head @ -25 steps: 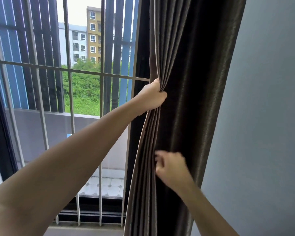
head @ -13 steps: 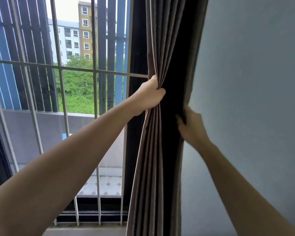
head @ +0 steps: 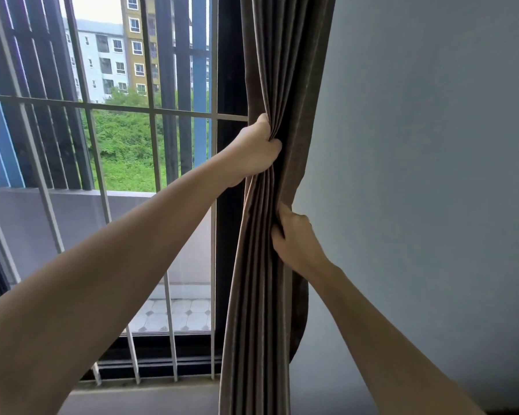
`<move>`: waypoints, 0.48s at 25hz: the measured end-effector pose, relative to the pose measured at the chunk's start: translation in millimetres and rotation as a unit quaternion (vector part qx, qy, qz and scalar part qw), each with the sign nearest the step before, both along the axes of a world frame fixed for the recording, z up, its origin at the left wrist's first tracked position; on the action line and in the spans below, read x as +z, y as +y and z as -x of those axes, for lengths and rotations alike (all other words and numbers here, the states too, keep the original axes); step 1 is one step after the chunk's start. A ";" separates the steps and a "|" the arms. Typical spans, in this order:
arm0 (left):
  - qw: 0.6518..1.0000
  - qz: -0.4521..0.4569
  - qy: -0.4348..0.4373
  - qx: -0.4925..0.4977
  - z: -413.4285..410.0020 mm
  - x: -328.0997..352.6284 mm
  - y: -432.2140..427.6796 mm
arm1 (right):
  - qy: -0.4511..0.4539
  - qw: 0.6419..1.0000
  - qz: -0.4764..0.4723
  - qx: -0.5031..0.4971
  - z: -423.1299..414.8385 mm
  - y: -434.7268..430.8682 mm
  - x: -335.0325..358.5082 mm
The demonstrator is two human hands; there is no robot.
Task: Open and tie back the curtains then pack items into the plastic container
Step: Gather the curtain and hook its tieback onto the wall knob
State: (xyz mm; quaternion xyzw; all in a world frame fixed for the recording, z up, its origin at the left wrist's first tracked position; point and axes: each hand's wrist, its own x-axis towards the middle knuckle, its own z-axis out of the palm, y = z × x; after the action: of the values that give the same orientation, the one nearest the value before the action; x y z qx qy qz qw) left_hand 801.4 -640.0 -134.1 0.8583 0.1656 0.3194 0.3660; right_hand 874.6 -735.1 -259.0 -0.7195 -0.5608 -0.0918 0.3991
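A brown curtain [head: 270, 70] hangs gathered into a narrow bunch at the right side of the window, against the wall. My left hand [head: 256, 149] grips the folds from the left at mid height. Lower down, my right hand [head: 294, 238] holds the bunch from its right edge, fingers curled round the fabric. No tie-back is visible, and no plastic container is in view.
A window with white metal bars [head: 150, 187] fills the left half, with a balcony, greenery and buildings beyond. A dark window frame post [head: 226, 235] stands just left of the curtain. A plain grey wall [head: 426, 175] covers the right.
The curtain has been squeezed into a tighter bunch. My right hand moved from the front folds to the curtain's right edge and now grips it below my left hand.
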 end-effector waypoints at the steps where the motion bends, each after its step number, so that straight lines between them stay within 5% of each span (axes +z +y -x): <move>1: 1.000 0.000 0.003 -0.003 -0.1 0.4 -1.3 | -0.001 1.000 0.004 -0.003 0.7 1.3 -0.4; 4: 0.999 0.026 0.010 -0.028 2.1 2.4 -4.5 | 0.031 0.998 0.048 0.004 5.2 0.7 -1.7; 7: 1.000 0.003 0.017 -0.024 4.0 6.3 -9.0 | 0.160 0.979 0.066 0.111 14.4 -6.4 -6.9; 10: 0.994 -0.083 0.044 0.054 2.0 4.6 -9.7 | 0.231 0.961 0.023 0.151 15.4 -4.9 -14.7; 12: 0.996 -0.056 0.021 0.062 1.3 0.8 -5.9 | 0.243 0.962 -0.029 0.125 5.7 5.1 -12.3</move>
State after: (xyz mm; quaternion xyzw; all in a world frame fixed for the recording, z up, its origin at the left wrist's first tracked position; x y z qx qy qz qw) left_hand 800.1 -645.9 -133.3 0.8719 0.2082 0.3321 0.2934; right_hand 868.9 -730.0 -271.4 -0.6324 -0.5300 0.1205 0.5520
